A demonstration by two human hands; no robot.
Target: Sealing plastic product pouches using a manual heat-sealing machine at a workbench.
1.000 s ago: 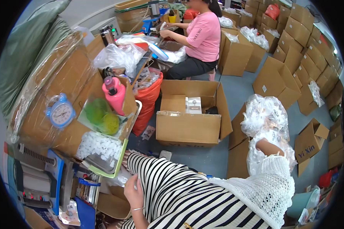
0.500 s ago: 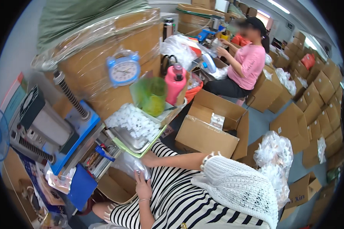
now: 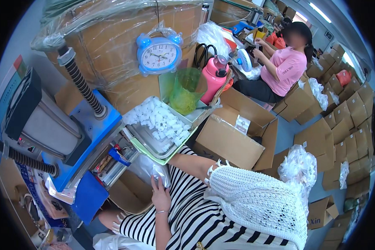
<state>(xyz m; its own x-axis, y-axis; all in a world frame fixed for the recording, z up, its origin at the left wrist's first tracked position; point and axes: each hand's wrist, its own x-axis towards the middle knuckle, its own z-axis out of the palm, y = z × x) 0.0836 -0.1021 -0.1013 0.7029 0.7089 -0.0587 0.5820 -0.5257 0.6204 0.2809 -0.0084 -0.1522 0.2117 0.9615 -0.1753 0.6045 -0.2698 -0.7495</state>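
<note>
1. Head view, lower centre-left: clear plastic bag (image 3: pixel 147 167), beside left hand.
2. Left hand (image 3: pixel 161 199): fingers touch bag; whether clamped, cannot tell.
3. Right hand: hidden behind green tray (image 3: pixel 159 161), centre; finger state cannot be told.

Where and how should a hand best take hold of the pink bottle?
Probably around the upper body of the pink bottle, just below its cap, coming from the picture's right: the shape there is round, while the green container crowds its left side.
</note>
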